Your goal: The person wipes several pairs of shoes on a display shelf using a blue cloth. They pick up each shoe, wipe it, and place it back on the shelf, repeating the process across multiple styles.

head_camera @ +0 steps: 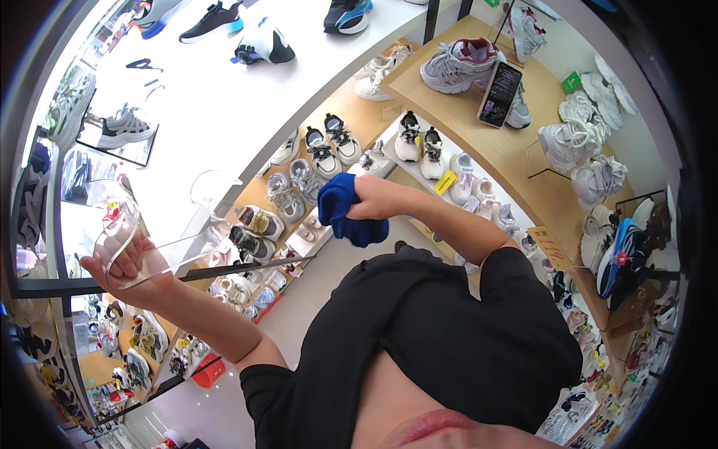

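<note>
My left hand grips a clear acrylic shoe display stand with curved, rounded ends, held up at the left by a black-edged shelf. A bunched dark blue cloth is in my right hand, its folds hanging below the fist. The cloth is in front of shelves of sneakers, apart from the stand. Part of the left fingers shows through the clear plastic.
A white shelf holds several sneakers, among them a white and black shoe. On the wooden shelf at the right, a smartphone leans on grey sneakers. A red bucket stands low at the left.
</note>
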`<state>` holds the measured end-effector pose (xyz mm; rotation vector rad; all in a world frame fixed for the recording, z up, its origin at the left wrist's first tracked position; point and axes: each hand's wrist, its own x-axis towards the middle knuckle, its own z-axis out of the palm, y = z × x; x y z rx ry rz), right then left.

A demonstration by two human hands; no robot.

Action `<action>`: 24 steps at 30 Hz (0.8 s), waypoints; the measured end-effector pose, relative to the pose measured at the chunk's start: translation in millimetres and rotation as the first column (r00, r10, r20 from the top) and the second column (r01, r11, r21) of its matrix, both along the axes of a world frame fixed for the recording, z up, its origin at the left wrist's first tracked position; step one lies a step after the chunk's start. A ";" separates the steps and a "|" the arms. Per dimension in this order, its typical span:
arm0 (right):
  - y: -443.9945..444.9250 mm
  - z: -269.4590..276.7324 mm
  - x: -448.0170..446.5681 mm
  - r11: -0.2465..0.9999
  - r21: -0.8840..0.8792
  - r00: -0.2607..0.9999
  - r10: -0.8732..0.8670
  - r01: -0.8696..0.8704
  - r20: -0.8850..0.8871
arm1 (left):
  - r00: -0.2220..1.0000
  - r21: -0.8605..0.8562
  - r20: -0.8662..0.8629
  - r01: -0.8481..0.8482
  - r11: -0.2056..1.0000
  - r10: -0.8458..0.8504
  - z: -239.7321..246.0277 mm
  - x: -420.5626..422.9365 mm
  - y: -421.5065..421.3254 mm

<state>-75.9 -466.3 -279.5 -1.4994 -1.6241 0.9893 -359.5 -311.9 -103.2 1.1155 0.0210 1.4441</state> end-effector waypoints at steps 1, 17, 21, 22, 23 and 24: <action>-7.3 5.3 14.9 0.997 0.022 0.989 -0.075 0.079 -0.129 | 0.974 0.001 -0.103 -0.203 0.979 0.202 1.2 0.8 6.7; -51.8 10.9 72.1 0.916 -0.266 0.787 -0.081 0.300 0.611 | 0.771 -0.114 -0.361 -0.595 0.796 0.524 -23.7 -2.1 130.6; -55.0 4.3 76.2 0.929 -0.241 0.830 -0.108 0.280 0.548 | 0.773 -0.100 -0.382 -0.579 0.809 0.506 -28.6 -4.2 135.7; -55.4 2.6 75.0 0.931 -0.246 0.846 -0.106 0.268 0.522 | 0.785 -0.092 -0.376 -0.560 0.823 0.492 -30.8 -4.8 137.3; -56.6 1.0 73.9 0.926 -0.276 0.860 -0.088 0.256 0.503 | 0.788 -0.060 -0.371 -0.549 0.834 0.492 -33.7 -6.2 139.0; -58.0 -0.4 73.4 0.918 -0.308 0.864 -0.069 0.251 0.499 | 0.787 -0.071 -0.382 -0.548 0.833 0.485 -36.6 -9.0 141.4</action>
